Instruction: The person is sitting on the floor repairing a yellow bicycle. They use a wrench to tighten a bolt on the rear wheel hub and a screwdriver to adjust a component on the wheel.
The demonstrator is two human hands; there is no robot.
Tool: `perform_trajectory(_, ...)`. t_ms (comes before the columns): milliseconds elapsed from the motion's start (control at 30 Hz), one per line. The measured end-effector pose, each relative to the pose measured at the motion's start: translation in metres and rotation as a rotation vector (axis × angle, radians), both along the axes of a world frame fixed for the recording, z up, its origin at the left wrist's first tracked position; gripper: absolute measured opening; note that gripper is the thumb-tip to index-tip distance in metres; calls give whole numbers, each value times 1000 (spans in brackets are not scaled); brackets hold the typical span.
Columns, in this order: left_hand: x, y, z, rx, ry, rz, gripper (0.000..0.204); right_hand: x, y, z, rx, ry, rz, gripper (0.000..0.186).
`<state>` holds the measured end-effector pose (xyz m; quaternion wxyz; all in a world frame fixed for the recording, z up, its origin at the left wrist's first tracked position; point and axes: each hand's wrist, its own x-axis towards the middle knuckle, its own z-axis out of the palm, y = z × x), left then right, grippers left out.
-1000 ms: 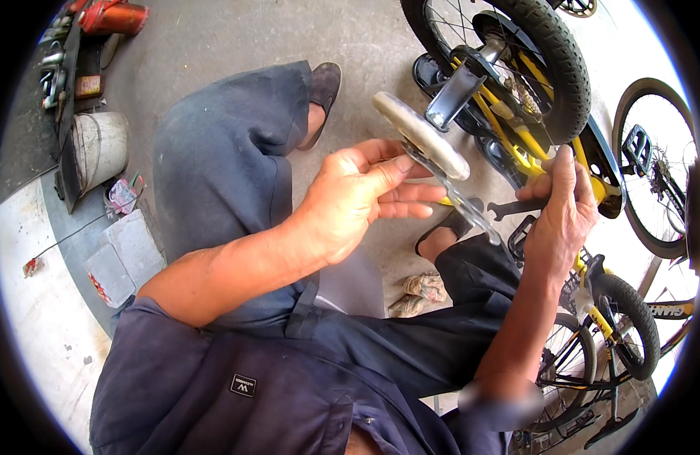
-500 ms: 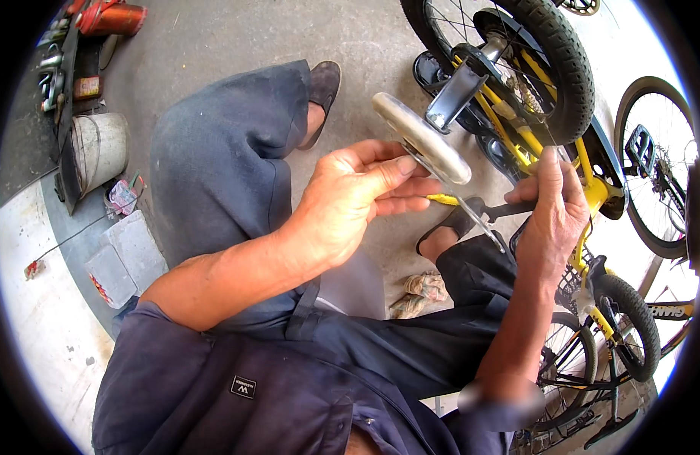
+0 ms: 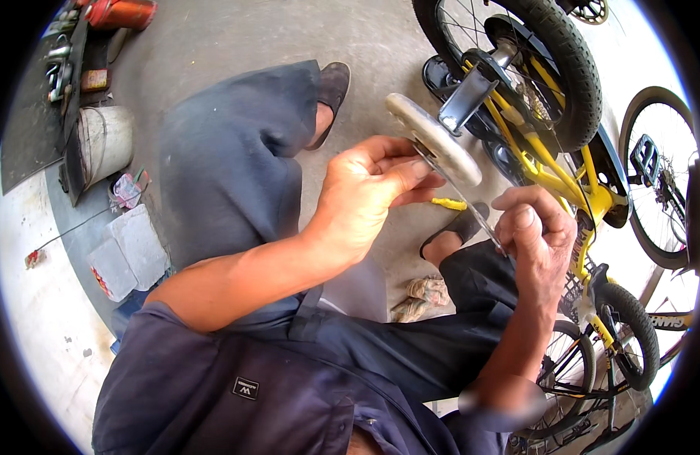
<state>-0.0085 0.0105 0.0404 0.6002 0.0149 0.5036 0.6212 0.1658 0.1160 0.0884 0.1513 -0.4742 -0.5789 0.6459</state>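
My left hand grips a small pale wheel with a long, thin metal bracket from beneath, thumb and fingers closed at its hub. The bracket slants down to my right hand, whose fingers are curled by its far end; what they hold is hidden. Above, a dark angled fitting sits on a yellow bicycle, beside its large knobby tire.
Another bicycle wheel and a smaller tire crowd the right. At the left are a white bucket, a red canister and grey slabs. A yellow piece and crumpled gloves lie on the floor.
My right hand has dropped toward the bracket's lower end and curled differently; the dark wrench seen in it earlier no longer shows. My left hand has shifted slightly right with the wheel.
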Motion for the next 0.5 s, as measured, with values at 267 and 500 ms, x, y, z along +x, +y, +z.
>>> perform_trajectory(267, 2, 2, 0, -15, 22, 16, 21, -7, 3, -1, 234, -197, -205, 27)
perform_trajectory(500, 1, 2, 0, -17, 29, 2, 21, -3, 30, -5, 375, -212, -470, 34)
